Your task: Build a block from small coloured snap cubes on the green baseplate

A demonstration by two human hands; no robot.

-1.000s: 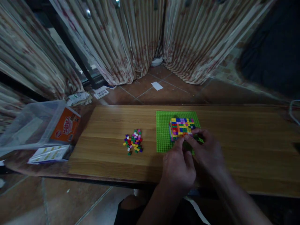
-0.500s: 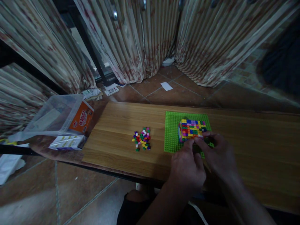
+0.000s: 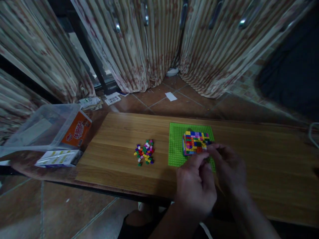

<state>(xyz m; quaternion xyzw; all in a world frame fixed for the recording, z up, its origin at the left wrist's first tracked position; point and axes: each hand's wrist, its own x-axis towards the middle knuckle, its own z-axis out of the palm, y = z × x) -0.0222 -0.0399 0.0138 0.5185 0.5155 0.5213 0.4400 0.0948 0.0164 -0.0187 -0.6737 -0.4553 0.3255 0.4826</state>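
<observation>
A block built of small multicoloured toy bricks (image 3: 195, 142) stands on a green studded baseplate (image 3: 175, 149). My left hand (image 3: 195, 186) is at the block's near side, its fingers closed and the fingertips close to the near right corner. From the right, my right hand (image 3: 229, 167) reaches in with thumb and index finger pinched beside that corner, nearly meeting the left fingertips. Whatever lies between the fingers is too small and dark to make out. Left of the baseplate, a pile of loose coloured bricks (image 3: 146, 152) lies on the wooden table (image 3: 119, 139).
A clear plastic bin (image 3: 57, 126) with an orange label lies past the table's left end, beside a white box (image 3: 58, 158). Striped curtains (image 3: 154, 49) hang behind. Papers (image 3: 112, 99) and a white card (image 3: 170, 96) are on the tiled floor. A dark shape (image 3: 291, 66) stands at right.
The whole view has shifted a little, so the table appears lower and further left. Both hands stay at the block's near right corner, with the fingertips slightly rearranged.
</observation>
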